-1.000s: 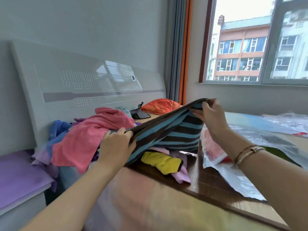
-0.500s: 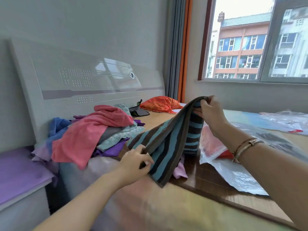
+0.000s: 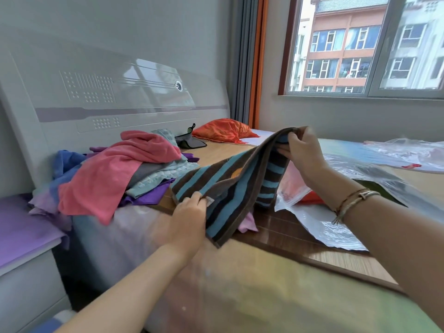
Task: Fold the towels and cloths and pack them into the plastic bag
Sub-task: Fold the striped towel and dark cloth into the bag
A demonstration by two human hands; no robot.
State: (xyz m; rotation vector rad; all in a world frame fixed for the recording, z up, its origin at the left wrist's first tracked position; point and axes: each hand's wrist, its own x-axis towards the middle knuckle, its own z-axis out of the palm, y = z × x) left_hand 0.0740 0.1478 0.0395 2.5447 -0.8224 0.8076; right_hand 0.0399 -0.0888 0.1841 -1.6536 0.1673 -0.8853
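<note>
The left hand [image 3: 189, 217] is seen low and near the middle, its fingers curled over the near edge of a brown-and-teal striped towel [image 3: 230, 186], which is pinched there against the thumb. The right hand [image 3: 304, 152] is raised higher and to the right, and the far end of the same towel is gripped between its fingers and thumb, so that the cloth is stretched in a slope between the two hands above the bed [image 3: 264, 296]. A corded bracelet [image 3: 353, 199] is worn on the right wrist. Beneath the hanging towel a pink cloth [image 3: 247, 223] is partly hidden on the wooden mat. Just to the right, under the right forearm, a clear plastic bag [image 3: 324, 227] is laid flat, with something red and pink showing inside it. To the left, a heap of cloths is piled against the white headboard [image 3: 96, 102], topped by a coral-pink towel [image 3: 115, 174] over grey, pale green, purple and blue pieces. Further back an orange cloth bundle [image 3: 223, 132] is placed near the curtain, and a second plastic bag [image 3: 406, 152] is spread at the far right.
</note>
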